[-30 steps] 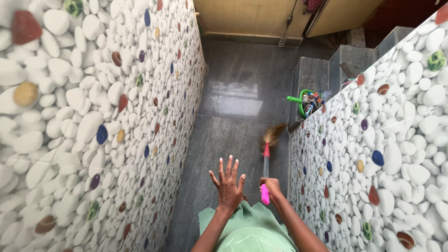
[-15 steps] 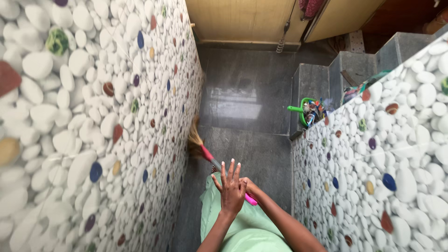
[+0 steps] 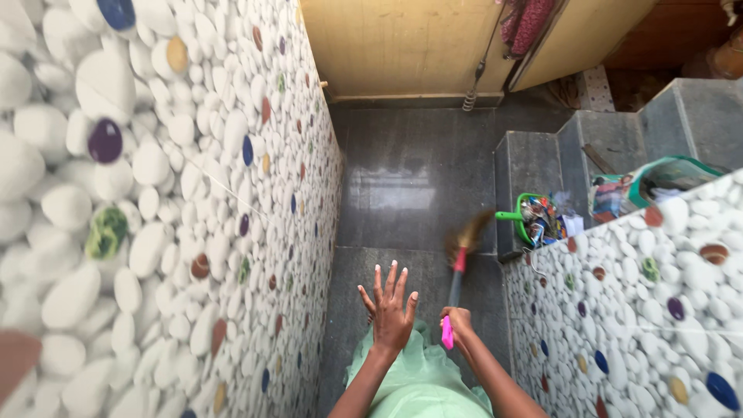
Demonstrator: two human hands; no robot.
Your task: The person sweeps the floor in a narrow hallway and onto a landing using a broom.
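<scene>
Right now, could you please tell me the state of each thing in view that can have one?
Left hand: open, fingers spread, holding nothing.
Right hand: closed around the broom's pink handle.
Broom: held tilted, bristles down by the dark floor, blurred.
Green dustpan: resting on the grey step, full of litter.
Wooden door: appears shut.

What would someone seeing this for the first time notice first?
The pebble-patterned tile walls on both sides, closing in a narrow dark grey floor. At bottom centre, the right hand grips a pink-handled broom whose bristles reach toward the right wall, while the left hand is spread open and empty.
</scene>
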